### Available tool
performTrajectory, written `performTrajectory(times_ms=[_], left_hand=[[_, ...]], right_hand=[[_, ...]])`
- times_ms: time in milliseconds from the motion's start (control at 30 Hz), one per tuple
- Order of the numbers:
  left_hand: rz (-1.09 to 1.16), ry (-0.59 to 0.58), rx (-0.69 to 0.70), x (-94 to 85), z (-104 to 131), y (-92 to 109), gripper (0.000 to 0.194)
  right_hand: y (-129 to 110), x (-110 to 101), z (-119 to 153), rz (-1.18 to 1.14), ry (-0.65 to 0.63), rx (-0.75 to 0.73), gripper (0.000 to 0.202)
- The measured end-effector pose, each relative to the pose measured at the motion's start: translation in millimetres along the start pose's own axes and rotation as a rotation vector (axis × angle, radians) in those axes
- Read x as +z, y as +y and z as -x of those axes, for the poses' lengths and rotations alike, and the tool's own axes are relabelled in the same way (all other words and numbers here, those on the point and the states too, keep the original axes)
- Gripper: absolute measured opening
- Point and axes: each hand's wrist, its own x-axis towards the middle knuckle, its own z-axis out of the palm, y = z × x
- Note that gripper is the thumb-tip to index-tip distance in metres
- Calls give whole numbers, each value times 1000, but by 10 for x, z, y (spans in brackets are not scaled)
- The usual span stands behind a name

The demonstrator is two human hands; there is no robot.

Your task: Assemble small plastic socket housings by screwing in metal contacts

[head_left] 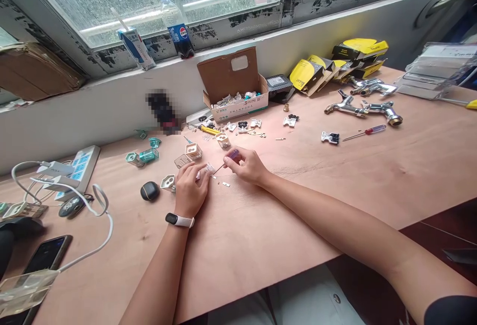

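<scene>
My right hand (246, 165) is closed around a small screwdriver (233, 154) with a purple handle. Its thin shaft slants down to the left, with the tip beside the fingers of my left hand (190, 188). That hand is curled on the table against a small clear plastic piece (209, 168), partly hidden by the fingers. Small flat metal pieces, one a blade (226, 184), lie just in front of the tip. Around my left hand stand white two-hole pencil sharpeners, including a beige-topped sharpener (193, 151), another sharpener (222, 140) and a third sharpener (168, 183).
Behind are an open carton (238, 106) of small parts and a yellow tool (209, 129). Green sharpeners (149, 154) and a black case (149, 191) are left, near a power strip (80, 171). Chrome taps (346, 106) and a red-handled screwdriver (374, 129) lie right.
</scene>
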Motion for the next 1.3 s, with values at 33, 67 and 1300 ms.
performTrajectory(times_ms=[33, 67, 1300], left_hand=[[-2, 3, -11, 2, 1, -11, 23], [-6, 4, -20, 5, 3, -21, 23], [-17, -108, 46, -16, 12, 55, 11]], right_hand=[[2, 1, 0, 0, -20, 5, 18], [6, 3, -1, 4, -40, 8, 18], [96, 2, -40, -24, 15, 33, 21]])
